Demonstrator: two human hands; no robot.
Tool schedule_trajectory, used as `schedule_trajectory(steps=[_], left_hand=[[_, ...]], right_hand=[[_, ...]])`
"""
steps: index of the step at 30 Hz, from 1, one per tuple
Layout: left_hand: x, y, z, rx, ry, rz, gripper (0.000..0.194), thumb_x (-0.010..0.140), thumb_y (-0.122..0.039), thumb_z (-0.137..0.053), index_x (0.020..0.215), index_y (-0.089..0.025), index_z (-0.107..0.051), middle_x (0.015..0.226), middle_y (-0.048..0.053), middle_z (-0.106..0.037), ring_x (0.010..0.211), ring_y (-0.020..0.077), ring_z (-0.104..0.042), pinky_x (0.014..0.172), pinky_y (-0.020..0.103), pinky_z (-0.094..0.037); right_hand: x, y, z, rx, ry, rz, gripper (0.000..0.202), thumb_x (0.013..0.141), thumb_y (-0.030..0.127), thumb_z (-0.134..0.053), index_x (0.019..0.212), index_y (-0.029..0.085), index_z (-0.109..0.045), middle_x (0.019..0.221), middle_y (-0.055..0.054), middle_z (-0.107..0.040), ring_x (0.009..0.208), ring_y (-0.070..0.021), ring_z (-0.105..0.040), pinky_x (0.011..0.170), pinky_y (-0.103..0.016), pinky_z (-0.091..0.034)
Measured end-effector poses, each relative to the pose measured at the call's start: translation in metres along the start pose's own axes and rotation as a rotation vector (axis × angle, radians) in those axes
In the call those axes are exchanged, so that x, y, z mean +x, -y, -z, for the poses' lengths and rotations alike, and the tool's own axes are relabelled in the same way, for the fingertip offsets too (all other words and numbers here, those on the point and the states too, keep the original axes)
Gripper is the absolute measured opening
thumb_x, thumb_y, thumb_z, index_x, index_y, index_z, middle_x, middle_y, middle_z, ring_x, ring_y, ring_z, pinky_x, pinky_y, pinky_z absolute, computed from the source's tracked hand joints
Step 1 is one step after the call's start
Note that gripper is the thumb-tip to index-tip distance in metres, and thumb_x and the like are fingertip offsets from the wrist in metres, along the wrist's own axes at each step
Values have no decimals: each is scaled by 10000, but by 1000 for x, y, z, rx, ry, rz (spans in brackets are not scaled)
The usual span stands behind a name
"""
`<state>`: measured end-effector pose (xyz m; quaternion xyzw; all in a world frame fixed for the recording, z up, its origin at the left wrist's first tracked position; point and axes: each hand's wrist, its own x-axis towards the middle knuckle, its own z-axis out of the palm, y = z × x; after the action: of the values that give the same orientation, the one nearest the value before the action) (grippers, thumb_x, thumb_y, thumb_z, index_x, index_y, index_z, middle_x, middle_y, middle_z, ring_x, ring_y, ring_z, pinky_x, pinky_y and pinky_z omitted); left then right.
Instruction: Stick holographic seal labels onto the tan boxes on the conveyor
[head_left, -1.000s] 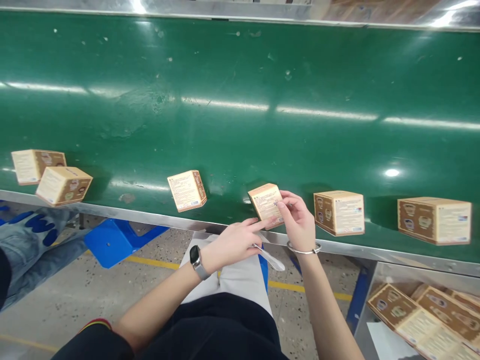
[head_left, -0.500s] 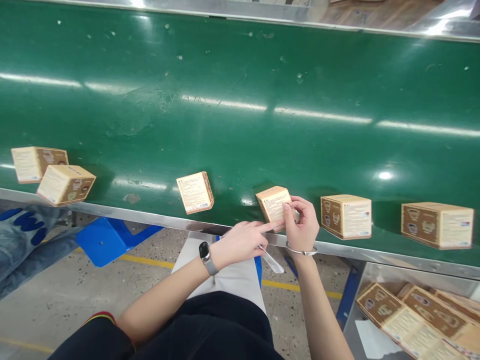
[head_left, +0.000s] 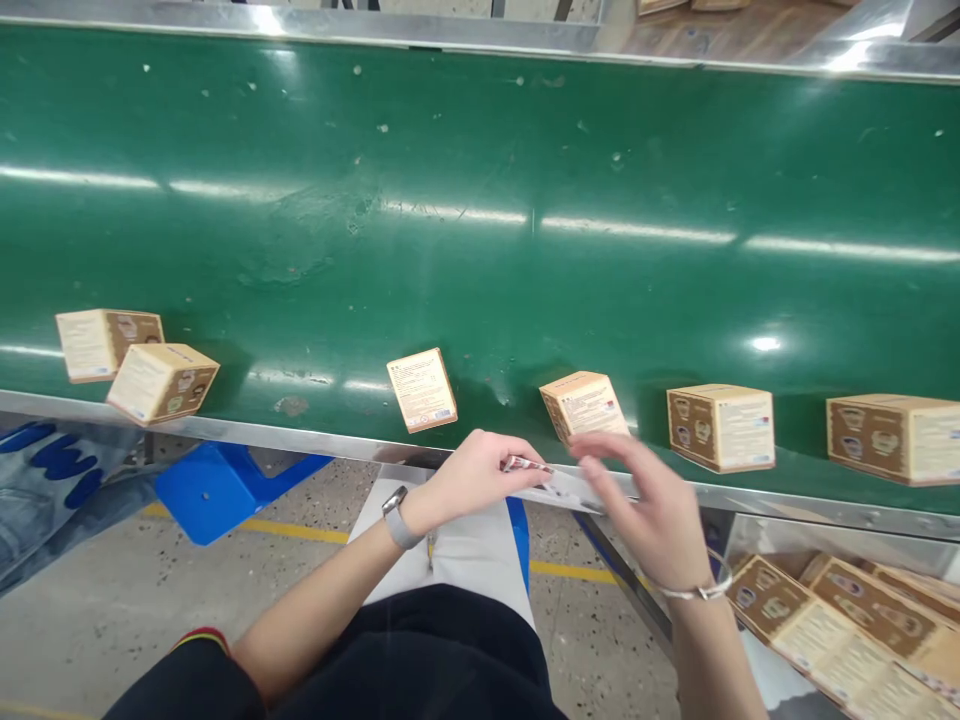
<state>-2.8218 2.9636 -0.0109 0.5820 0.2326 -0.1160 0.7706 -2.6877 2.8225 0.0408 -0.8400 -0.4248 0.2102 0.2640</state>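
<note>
In the head view, my left hand point(head_left: 480, 467) is closed in a pinch on a thin, glossy strip point(head_left: 528, 464) with dark and whitish print. Its exact kind is unclear. Just right of it, my right hand point(head_left: 651, 507) is slightly blurred, fingers apart, and I see nothing held. Behind its fingertips stands a tan and brown carton point(head_left: 589, 402), its lower part hidden by the hand. Another carton point(head_left: 422, 390) sits apart to the left, printed side toward me, and a third carton point(head_left: 721, 428) stands to the right.
The green conveyor belt point(head_left: 465, 280) has a metal edge point(head_left: 315, 436) in front. Two cartons point(head_left: 163, 383) stand close together at the left; another carton point(head_left: 896, 440) is far right. Flattened cartons point(head_left: 840, 620) lie below right. A blue stool point(head_left: 206, 490) and a person's jeans point(head_left: 52, 490) are left.
The cartons and belt marks have shifted to the right. My right hand has let go of the carton and drawn back rightward. My left hand has left the carton, the strip now at its fingertips.
</note>
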Motion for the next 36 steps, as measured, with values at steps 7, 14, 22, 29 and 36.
schedule_trajectory(steps=[7, 14, 22, 29, 36], left_hand=[[-13, -2, 16, -194, 27, 85, 251, 840, -379, -627, 806, -134, -675, 605, -42, -496, 546, 74, -378, 494, 205, -257], [-15, -3, 17, -68, -108, 5, 276, 885, -349, -554, 727, -141, -645, 620, -33, -494, 564, 81, -390, 531, 215, -286], [-21, 11, 15, 19, -252, 39, 272, 930, -313, -522, 765, -152, -666, 618, -18, -557, 597, 115, -482, 559, 229, -381], [-33, 34, 17, 687, -238, -379, 174, 925, -240, -578, 828, -192, -715, 1331, 84, -618, 1335, 288, -455, 1114, 518, -382], [-15, 43, 13, 842, -62, -393, 183, 918, -198, -579, 763, -161, -668, 1576, 52, -342, 1507, 274, -181, 1202, 533, -291]], right_hand=[[-3, 12, -6, 14, 181, 151, 106, 948, 244, -577, 1011, 233, -661, 867, -13, -749, 737, -161, -720, 623, -250, -580], [5, 15, -21, -116, 32, 265, 142, 940, 242, -585, 1036, 249, -689, 908, -48, -747, 819, -211, -701, 713, -361, -564], [7, 20, -35, -9, -56, 234, 104, 886, 170, -631, 907, 261, -677, 919, -50, -738, 903, -233, -692, 802, -412, -536], [32, -3, -80, 548, -200, -352, 199, 848, 408, -645, 837, 210, -629, 1109, -125, -693, 1031, -240, -667, 851, -427, -561], [38, -15, -92, 442, -282, -333, 232, 852, 433, -627, 820, 203, -632, 1048, -115, -681, 984, -230, -655, 854, -425, -537]])
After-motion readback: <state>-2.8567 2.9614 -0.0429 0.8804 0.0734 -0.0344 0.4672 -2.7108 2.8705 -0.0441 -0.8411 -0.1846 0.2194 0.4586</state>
